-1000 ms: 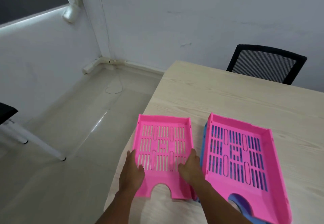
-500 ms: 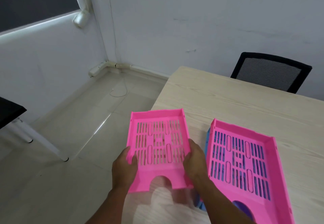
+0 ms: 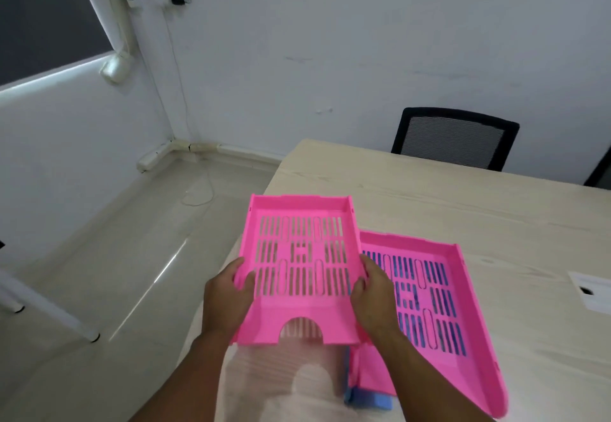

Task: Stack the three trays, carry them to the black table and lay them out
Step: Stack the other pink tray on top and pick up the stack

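I hold a pink slotted tray (image 3: 302,223) in the air above the left end of the pale wooden table (image 3: 463,200). My left hand (image 3: 228,292) grips its left wall and my right hand (image 3: 373,292) grips its right wall. A second pink tray (image 3: 463,309) lies on the table just to the right, partly under the lifted one. It rests on a blue tray (image 3: 367,400), of which only a corner shows at the front.
A black mesh chair (image 3: 453,137) stands behind the table at the wall. A white sheet with a dark spot (image 3: 591,289) lies at the table's right edge. White table legs (image 3: 49,312) stand on the tiled floor at left.
Both hands have lifted the left pink tray off the table and raised it. It now hangs higher and overlaps the left edge of the other pink tray.
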